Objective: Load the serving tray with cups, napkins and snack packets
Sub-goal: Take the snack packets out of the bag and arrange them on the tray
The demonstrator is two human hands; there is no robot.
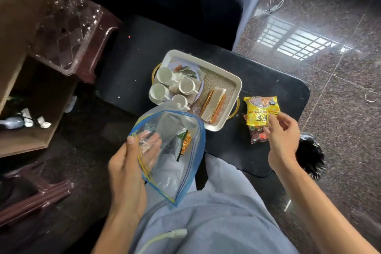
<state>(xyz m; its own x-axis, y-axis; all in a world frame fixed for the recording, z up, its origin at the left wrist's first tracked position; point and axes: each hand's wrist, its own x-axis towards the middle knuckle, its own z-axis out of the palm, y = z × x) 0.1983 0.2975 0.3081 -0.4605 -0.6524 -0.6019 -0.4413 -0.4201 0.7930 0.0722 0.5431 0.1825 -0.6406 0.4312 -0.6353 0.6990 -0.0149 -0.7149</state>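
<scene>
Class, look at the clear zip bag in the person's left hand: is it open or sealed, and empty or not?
Open, not empty. The zip bag's blue-edged mouth gapes wide, left hand gripping its rim, and a green-orange packet lies inside.

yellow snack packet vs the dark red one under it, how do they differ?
The yellow snack packet lies on top, pinched at its near corner by the right hand; the dark red packet lies underneath, mostly covered, only its near end showing. The yellow one has bright print with dark lettering; the red one is see-through and shows dark contents. Both sit on the black table, outside the tray.
</scene>
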